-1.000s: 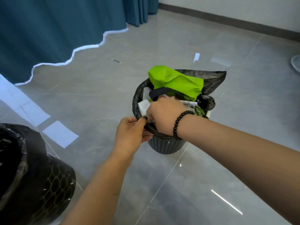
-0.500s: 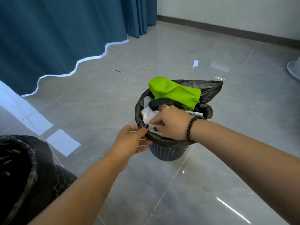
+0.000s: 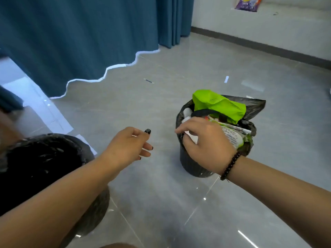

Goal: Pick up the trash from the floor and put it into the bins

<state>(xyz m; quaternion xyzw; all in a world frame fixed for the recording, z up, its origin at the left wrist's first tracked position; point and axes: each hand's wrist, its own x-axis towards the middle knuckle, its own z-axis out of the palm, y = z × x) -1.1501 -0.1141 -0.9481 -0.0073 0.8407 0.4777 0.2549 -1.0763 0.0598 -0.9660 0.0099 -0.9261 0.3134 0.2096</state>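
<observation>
Trash fills the small bin [image 3: 195,167] on the right to the brim: a bright green bag [image 3: 218,104] lies on top, with a printed wrapper [image 3: 232,138] and white scraps beneath it. The right hand [image 3: 206,140], a beaded bracelet [image 3: 230,166] at its wrist, rests over the near rim with fingers curled down into the scraps. The left hand [image 3: 129,145] hangs apart over bare floor [image 3: 161,203], loosely curled, holding nothing I can see. A second bin [image 3: 44,158] with a black liner stands at the left. Farther off, a pen [image 3: 148,80] and a paper strip [image 3: 226,79] lie on the tiles.
</observation>
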